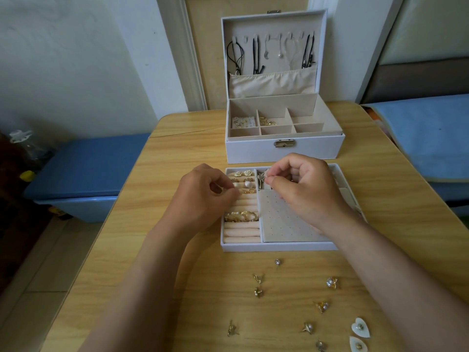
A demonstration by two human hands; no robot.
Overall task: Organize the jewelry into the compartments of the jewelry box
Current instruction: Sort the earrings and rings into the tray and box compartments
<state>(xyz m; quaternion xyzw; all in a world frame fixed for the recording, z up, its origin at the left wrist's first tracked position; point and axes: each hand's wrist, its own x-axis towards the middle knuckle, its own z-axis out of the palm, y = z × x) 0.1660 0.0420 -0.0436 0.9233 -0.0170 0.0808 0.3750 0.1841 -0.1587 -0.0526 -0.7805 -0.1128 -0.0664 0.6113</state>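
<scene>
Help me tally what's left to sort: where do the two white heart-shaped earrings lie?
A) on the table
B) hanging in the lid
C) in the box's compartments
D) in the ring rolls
A: the heart-shaped earrings lie on the table, nearer the person than the tray.

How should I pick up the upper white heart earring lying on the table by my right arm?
Probably pinch the heart earring across its two side edges, coming straight down from above. It lies flat on the table, so only its thin rim is offered. Keep fingers off its lower edge: the second heart lies close below.
</scene>
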